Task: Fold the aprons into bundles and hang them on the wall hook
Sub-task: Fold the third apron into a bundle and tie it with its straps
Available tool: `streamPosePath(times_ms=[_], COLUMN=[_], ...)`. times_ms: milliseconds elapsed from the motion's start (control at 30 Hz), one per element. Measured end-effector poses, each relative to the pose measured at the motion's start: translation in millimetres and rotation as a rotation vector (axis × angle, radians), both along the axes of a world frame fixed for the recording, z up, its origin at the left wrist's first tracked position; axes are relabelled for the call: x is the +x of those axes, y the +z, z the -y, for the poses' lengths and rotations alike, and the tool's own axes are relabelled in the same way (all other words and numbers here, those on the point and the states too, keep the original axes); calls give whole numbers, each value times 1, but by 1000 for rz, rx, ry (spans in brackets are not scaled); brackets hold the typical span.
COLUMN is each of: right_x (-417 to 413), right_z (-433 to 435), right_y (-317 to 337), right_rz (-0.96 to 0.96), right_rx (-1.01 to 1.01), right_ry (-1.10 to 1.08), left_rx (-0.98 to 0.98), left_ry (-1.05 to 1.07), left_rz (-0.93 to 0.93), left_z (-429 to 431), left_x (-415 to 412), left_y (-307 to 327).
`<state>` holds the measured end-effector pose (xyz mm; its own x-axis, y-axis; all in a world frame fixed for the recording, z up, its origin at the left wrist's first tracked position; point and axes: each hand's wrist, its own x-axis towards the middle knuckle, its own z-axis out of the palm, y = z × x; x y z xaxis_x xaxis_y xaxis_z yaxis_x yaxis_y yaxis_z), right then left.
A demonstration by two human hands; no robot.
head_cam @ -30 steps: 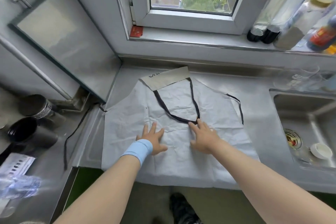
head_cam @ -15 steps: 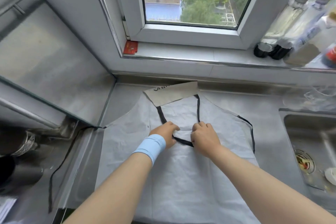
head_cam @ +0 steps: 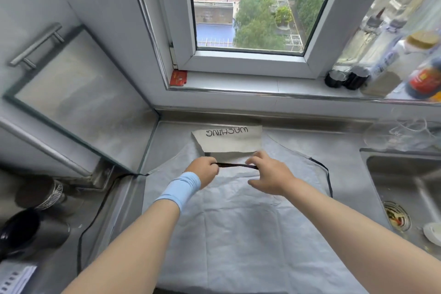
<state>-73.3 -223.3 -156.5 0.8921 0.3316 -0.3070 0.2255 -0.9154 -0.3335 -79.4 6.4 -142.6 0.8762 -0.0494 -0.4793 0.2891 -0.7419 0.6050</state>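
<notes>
Two hands now pinch the neck strap [head_cam: 236,165].
Your left hand [head_cam: 202,172] and right hand [head_cam: 269,174] quit pressing the apron [head_cam: 238,222] and pull the strap taut; folding has barely begun.

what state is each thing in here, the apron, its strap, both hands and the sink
apron: spread flat on the counter, bib end folded over, not yet bundled
neck strap: stretched taut between both hands
left hand: grips the strap's left end
right hand: pinches the strap's right end
waist tie: trailing loose off the apron's left side
sink: scraps in its drain strainer
</notes>
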Motion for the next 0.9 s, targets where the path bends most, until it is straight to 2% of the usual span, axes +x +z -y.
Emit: streamPosePath(times_ms=[100,200,267,333,400,433,500,567,633,700,767,900], right_x=[-13,-32,-46,-58,-65,-67,-62,-51,-34,-13,9,40], right_z=[5,4,3,2,5,6,7,8,9,12,15,7], right_y=[11,20,23,26,22,18,7,3,4,2,-5,-29], right_rz=[15,-98,-240,-442,-657,-742,-770,-672,-550,-376,-268,-133], right_rx=[-157,-257,-314,-347,-330,-306,-284,-228,-117,-34,-6,-97], right_ry=[-50,-29,-15,7,-3,-10,8,1,-46,-104,-159,-161], left_rx=[-15,7,10,15,27,30,-3,-52,-12,93,190,507], left_ry=[-48,-180,-247,-323,-386,-382,-318,-262,-251,-205,-131,-173], left_rz=[-183,-344,-484,-660,-761,-758,-695,-591,-396,-199,-79,-51], left_z=[-9,-1,8,15,20,21,24,27,29,29,27,23], left_x=[-15,-37,-53,-67,-74,-76,-71,-59,-40,-16,8,41], left_y=[15,23,21,16,11,8,4,2,0,-3,-11,-39])
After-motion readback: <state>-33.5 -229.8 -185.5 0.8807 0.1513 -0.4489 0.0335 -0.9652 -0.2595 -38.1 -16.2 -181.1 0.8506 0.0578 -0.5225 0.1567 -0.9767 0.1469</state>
